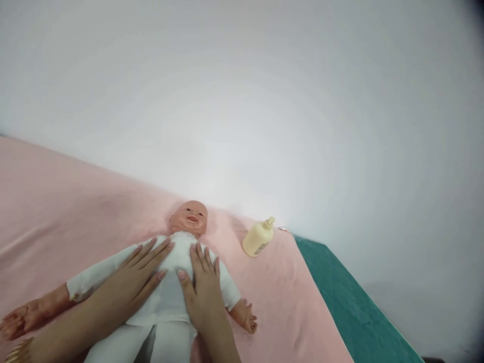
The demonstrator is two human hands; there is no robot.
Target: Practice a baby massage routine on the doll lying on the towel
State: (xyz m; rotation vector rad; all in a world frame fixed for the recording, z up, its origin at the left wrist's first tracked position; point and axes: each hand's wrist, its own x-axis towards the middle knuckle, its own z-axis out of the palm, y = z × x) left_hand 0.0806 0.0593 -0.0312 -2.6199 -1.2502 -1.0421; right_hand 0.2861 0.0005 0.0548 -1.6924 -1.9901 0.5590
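Observation:
A baby doll (172, 297) with a white cloth body lies on its back, its bald plastic head at the far end and its arms spread out. My left hand (138, 275) rests flat on the left side of its chest, fingers stretched towards the shoulder. On the other side of the chest lies my right hand (204, 285), palm down, with the thumb apart from the fingers. Both hands touch the cloth and grip nothing. The doll's feet are out of view below.
A pale yellow pump bottle (257, 238) stands to the right of the doll's head. Pink cloth (287, 307) lies under both, and a green surface (351, 297) shows past its right edge. A white wall (242, 101) rises behind.

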